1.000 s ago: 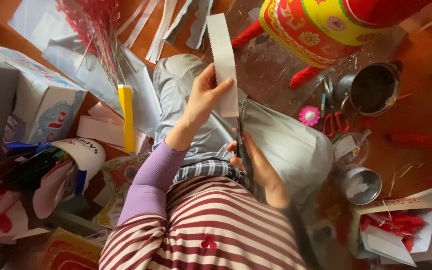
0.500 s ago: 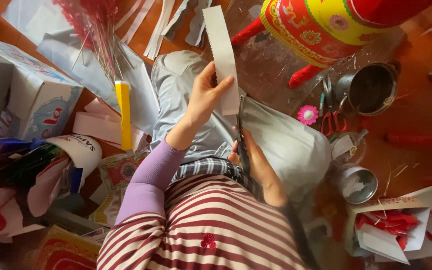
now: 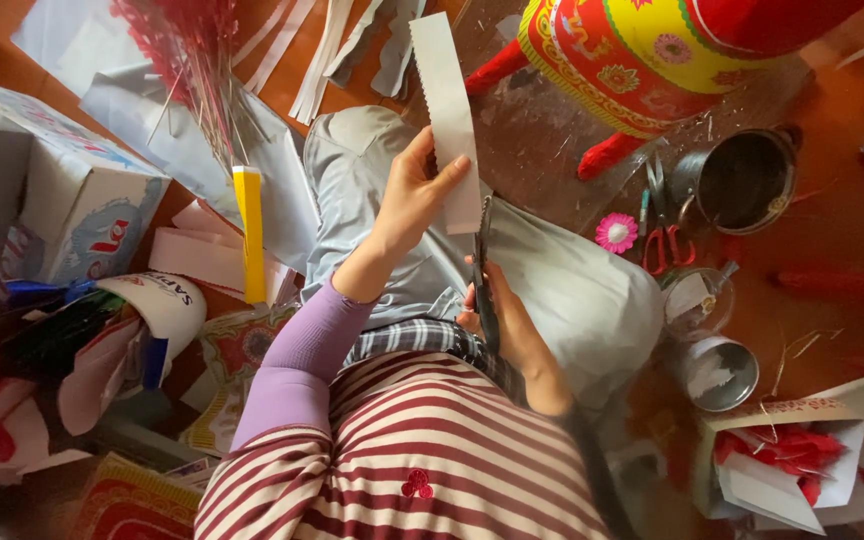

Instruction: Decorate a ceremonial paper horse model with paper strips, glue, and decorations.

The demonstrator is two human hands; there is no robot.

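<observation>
Little has shifted: my left hand still pinches the long white scallop-edged paper strip, pointing twelve o'clock; my right hand grips dark-bladed scissors at its six o'clock end.

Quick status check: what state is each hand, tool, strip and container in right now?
Left hand: holding the white paper strip upright.
White paper strip: one edge cut wavy.
Right hand: gripping the dark scissors.
Dark scissors: blades at the strip's lower end; open or shut unclear.
Red-handled scissors: lying unused on the floor.
Metal pot: upright, looks empty.
Small tin: open.
</observation>
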